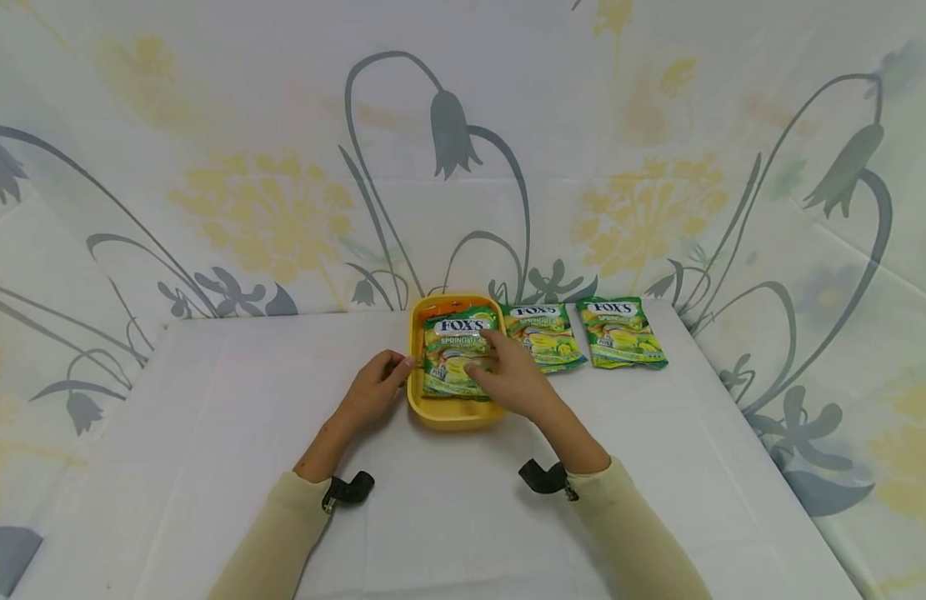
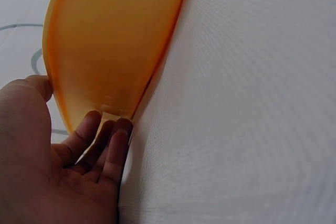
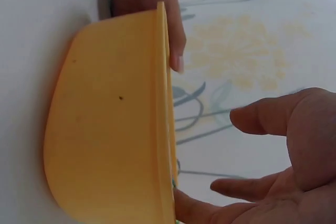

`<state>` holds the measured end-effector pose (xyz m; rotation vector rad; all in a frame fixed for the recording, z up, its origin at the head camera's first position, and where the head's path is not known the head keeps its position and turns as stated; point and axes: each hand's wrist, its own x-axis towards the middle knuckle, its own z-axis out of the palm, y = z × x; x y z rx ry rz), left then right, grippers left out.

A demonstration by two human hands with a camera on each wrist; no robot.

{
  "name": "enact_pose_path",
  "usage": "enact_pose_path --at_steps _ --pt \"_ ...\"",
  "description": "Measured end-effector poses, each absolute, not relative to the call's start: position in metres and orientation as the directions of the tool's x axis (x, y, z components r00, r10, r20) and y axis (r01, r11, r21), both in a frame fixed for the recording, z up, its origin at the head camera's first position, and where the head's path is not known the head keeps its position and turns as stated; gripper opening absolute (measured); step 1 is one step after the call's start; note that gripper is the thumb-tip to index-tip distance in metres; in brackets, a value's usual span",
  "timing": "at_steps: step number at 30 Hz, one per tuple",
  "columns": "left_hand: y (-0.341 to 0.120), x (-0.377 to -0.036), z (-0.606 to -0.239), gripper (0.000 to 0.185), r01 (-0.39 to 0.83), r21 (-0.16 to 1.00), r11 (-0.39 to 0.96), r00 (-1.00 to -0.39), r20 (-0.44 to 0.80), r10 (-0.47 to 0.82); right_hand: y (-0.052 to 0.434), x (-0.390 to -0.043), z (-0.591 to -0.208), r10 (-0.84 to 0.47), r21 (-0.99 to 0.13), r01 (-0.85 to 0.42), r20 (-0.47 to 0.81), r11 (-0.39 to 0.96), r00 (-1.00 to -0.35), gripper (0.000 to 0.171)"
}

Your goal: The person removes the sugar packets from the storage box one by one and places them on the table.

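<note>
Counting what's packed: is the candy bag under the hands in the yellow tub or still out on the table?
In. The candy bag lies inside the yellow tub, its rim showing around it; the right hand rests on it.

Two green-and-yellow Fox's candy bags, one [image 1: 543,335] beside the other [image 1: 621,332], lie flat on white cloth-covered surface [image 1: 207,400]. Floral-print fabric backdrop [image 1: 282,167] behind, grey stems, yellow blooms.

A makeshift recording booth with a draped table

A white-covered table [image 1: 207,400] stands enclosed on three sides by a hung floral cloth [image 1: 267,192] printed with grey bellflowers and yellow blooms. No furniture or appliances show, only sweet packets [image 1: 620,333] in a row and a yellow tub [image 1: 447,414].
</note>
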<state>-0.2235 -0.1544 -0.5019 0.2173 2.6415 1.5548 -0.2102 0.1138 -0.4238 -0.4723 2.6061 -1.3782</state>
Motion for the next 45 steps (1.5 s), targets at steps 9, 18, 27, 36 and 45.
enact_pose_path --at_steps 9,18,27,36,45 --pt "-0.153 -0.220 -0.503 0.045 0.076 0.880 0.469 -0.988 0.003 0.154 0.100 -0.203 -0.430 -0.305 -0.825 -0.093 -0.100 0.557 -0.947 0.081" --pt "-0.154 -0.221 -0.498 0.046 0.096 0.878 0.469 -0.987 0.021 0.162 0.092 -0.202 -0.433 -0.268 -0.870 -0.061 -0.083 0.489 -0.960 0.082" --pt "-0.156 -0.221 -0.500 0.046 0.081 0.874 0.479 -0.988 0.005 0.157 0.090 -0.205 -0.439 -0.273 -0.843 -0.070 -0.093 0.533 -0.958 0.088" --pt "-0.155 -0.223 -0.499 0.047 0.089 0.872 0.482 -0.986 0.008 0.168 0.093 -0.211 -0.437 -0.263 -0.901 0.071 -0.199 0.428 -0.944 0.082" --pt "-0.155 -0.223 -0.498 0.045 0.081 0.875 0.477 -0.987 0.003 0.163 0.094 -0.210 -0.438 -0.276 -0.925 0.062 -0.175 0.374 -0.945 0.085"
